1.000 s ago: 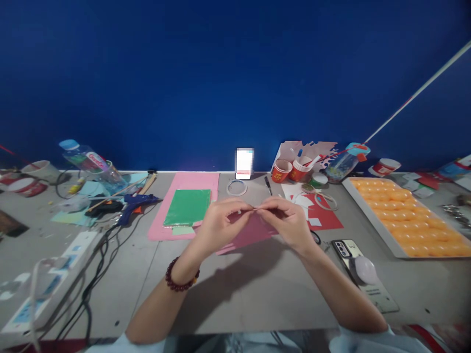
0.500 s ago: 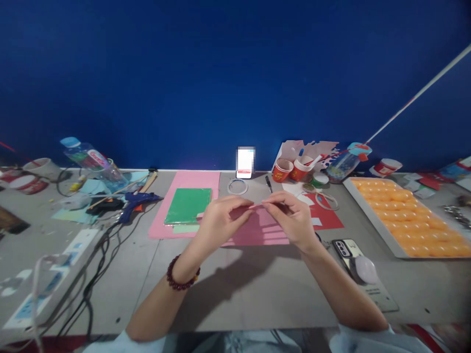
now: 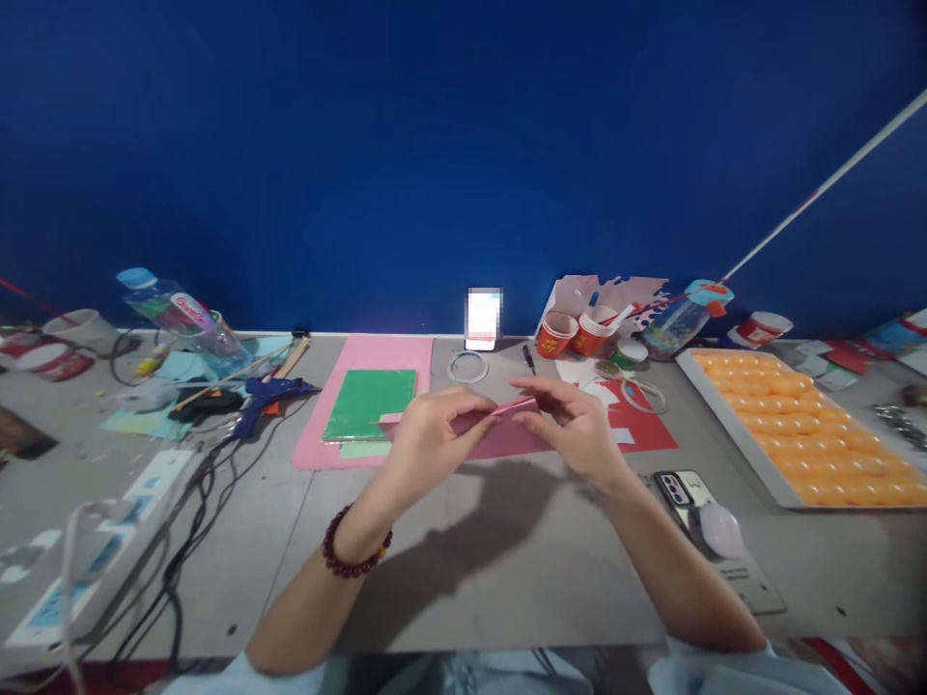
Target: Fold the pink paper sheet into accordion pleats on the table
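Above the middle of the grey table, both my hands hold one pink sheet of paper. My left hand, with a dark bead bracelet at the wrist, is closed on the sheet's left part. My right hand pinches the top edge from the right, fingers pressed together. The sheet is tilted, its upper edge lifted toward me and its lower part hidden behind my hands. Just beyond my left hand lies a green sheet on a larger pink sheet.
A tray of orange balls stands at the right, a phone near my right forearm. Red cups, a tape ring and red paper lie behind. At the left are a blue glue gun, a bottle, a power strip and cables.
The pink sheet has tipped up from lying nearly flat; its top edge now slopes up to the right. My right hand has shifted slightly right and up along that edge.
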A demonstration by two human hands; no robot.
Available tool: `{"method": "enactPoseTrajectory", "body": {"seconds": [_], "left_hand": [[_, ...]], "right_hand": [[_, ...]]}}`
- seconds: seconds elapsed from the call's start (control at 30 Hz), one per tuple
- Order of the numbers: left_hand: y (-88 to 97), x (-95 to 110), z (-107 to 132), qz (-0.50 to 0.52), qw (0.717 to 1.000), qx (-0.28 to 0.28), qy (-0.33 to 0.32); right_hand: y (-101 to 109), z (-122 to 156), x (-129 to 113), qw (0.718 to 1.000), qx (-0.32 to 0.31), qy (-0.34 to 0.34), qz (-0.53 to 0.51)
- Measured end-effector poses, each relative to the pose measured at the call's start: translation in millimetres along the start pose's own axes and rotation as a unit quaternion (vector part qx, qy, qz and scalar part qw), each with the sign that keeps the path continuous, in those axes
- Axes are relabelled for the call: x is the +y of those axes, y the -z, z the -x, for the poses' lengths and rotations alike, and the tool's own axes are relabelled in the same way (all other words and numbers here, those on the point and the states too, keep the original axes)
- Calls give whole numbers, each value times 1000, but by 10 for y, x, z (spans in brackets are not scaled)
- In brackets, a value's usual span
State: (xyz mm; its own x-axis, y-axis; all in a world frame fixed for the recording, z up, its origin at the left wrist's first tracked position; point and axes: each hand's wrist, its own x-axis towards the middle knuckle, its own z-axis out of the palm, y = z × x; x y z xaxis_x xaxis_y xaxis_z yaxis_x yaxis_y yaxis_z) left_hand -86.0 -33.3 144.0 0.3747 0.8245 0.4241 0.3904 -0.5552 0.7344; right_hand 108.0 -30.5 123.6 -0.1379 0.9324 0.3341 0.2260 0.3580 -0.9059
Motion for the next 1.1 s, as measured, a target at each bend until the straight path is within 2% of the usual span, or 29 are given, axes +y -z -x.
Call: {"method": "enactPoseTrajectory", "body": {"seconds": [0.13,0.53,0.9,1.1], "left_hand": [[-11,-5,-9,-2,1000,-9,6],[-34,-66,-11,34,997,29,68],[-40,-74,-5,36,998,5,58],[-34,-31,-7,32,998,-8,60]], "right_hand": [[-3,-20,10,1000,-11,-1,7],[-74,-34,73,998,35,-35,-33],[-56,-39,45,996,-44,-63,-36],[-82,-29,30,999,-14,-32,-27]]}}
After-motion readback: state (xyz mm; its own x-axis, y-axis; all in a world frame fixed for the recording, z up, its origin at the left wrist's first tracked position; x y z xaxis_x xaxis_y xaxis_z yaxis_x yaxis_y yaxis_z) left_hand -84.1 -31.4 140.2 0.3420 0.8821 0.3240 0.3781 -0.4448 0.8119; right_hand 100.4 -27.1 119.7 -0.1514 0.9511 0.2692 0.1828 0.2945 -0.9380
